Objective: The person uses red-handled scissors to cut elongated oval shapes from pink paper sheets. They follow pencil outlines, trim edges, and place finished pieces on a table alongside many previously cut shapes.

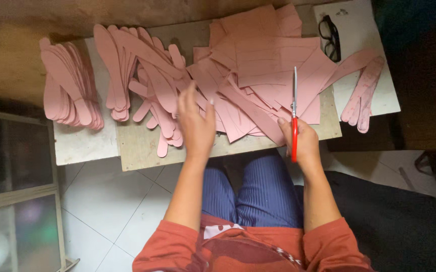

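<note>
Left hand [195,123], fingers spread and holding nothing, hovers over the near edge of the pink sheets [263,75] heaped on the worktop [137,146]. Right hand [302,143] is closed on the red handles of the scissors [294,108], whose blades point straight away from the person over the sheets. The heap lies between both hands; cut soles [147,75] lie to the left hand's left.

1. A small wooden table [137,146] is seen, resting on a white tiled floor [112,201].
2. Pink cut-out strips [142,80] are piled left, and pink sheets [268,60] right.
3. Black glasses [331,35] are laid on a white board [379,95], far right.
</note>
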`<state>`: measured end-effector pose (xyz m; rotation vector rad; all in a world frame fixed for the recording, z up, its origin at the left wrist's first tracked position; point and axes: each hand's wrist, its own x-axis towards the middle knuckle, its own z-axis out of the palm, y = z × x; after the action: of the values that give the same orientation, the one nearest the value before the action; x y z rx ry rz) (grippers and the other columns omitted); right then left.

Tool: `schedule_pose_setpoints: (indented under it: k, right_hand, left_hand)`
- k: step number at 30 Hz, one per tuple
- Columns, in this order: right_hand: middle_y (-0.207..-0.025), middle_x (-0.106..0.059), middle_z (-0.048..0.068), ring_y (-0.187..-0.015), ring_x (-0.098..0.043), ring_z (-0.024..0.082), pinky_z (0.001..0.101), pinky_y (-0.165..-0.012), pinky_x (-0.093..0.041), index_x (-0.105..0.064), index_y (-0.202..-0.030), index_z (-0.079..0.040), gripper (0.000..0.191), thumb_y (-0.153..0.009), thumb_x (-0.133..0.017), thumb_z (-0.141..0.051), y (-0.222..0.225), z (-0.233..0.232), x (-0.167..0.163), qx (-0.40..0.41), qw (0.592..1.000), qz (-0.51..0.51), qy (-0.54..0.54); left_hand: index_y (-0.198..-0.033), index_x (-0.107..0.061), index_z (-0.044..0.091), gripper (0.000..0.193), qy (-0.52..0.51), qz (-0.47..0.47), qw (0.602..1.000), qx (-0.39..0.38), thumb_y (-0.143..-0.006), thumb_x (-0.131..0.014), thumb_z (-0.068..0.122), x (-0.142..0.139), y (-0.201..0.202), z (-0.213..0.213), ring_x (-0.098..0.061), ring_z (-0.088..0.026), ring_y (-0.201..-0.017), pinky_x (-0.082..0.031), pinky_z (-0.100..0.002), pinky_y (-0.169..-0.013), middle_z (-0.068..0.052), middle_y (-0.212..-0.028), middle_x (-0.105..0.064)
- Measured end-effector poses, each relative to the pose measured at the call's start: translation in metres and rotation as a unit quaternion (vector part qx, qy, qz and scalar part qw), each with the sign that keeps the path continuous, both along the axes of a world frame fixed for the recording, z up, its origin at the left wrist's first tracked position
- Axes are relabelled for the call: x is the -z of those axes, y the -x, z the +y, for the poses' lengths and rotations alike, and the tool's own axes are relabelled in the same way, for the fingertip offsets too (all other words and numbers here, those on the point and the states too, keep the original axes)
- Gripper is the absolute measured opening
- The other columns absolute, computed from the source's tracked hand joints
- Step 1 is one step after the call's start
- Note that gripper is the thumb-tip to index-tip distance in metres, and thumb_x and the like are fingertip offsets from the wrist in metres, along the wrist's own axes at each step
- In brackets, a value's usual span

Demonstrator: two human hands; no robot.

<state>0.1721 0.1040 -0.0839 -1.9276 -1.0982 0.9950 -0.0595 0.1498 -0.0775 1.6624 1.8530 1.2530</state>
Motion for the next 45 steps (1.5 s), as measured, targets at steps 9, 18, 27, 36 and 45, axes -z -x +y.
schedule_pose_setpoints:
  k: [9,18,27,36,45]
  right_hand:
    - [-0.079,-0.070,0.016,-0.072,-0.068,0.029,0.0406,-0.071,-0.053,-0.062,-0.094,-0.002,0.046,-0.082,-0.085,-0.039,0.012,-0.019,0.001,0.027,0.982,-0.178,-0.058]
    - [-0.082,-0.072,0.008,-0.074,-0.066,0.013,0.0305,-0.072,-0.054,-0.065,-0.105,-0.002,0.035,-0.084,-0.081,-0.025,0.011,-0.091,0.000,-0.021,0.994,-0.084,-0.074]
    - [-0.100,-0.063,0.006,-0.074,-0.056,0.011,0.0294,-0.071,-0.053,-0.056,-0.130,-0.002,0.046,-0.098,-0.055,-0.034,0.021,-0.150,0.010,-0.222,0.945,0.239,0.024]
    - [-0.091,-0.059,0.006,-0.074,-0.059,0.010,0.0296,-0.074,-0.056,-0.049,-0.137,0.000,0.054,-0.102,-0.052,-0.042,0.022,-0.158,-0.005,-0.199,0.927,0.312,-0.066]
    - [-0.066,-0.057,0.000,-0.055,-0.053,0.009,0.0267,-0.050,-0.048,-0.062,-0.100,-0.002,0.014,-0.090,-0.067,-0.011,0.016,-0.172,-0.019,-0.146,0.961,0.234,-0.025]
  left_hand:
    - [-0.128,-0.064,0.005,0.046,-0.191,0.232,0.939,0.166,-0.082,-0.059,0.005,0.011,-0.075,-0.010,-0.052,-0.037,-0.126,-0.039,-0.050,-0.111,-0.016,-0.131,-0.061]
    - [-0.112,-0.066,0.007,0.025,0.071,0.031,0.978,0.196,-0.098,-0.068,0.028,-0.019,-0.057,0.018,-0.068,-0.030,-0.089,-0.051,-0.043,-0.075,-0.010,-0.099,-0.075]
    - [-0.140,-0.047,-0.001,0.031,-0.043,-0.487,0.848,0.203,-0.115,-0.061,0.009,-0.042,-0.017,-0.039,-0.063,-0.008,-0.098,-0.054,-0.025,-0.089,-0.011,-0.115,-0.067]
    - [-0.149,-0.036,0.010,0.060,0.115,-0.508,0.817,0.246,-0.096,-0.063,0.002,-0.056,0.000,-0.105,-0.069,-0.009,-0.087,-0.057,-0.020,-0.055,-0.009,-0.123,-0.058]
    - [-0.146,-0.043,0.002,0.051,0.090,-0.529,0.799,0.271,-0.101,-0.065,0.003,-0.034,-0.027,-0.120,-0.068,-0.012,-0.098,-0.058,-0.026,-0.085,-0.012,-0.122,-0.064]
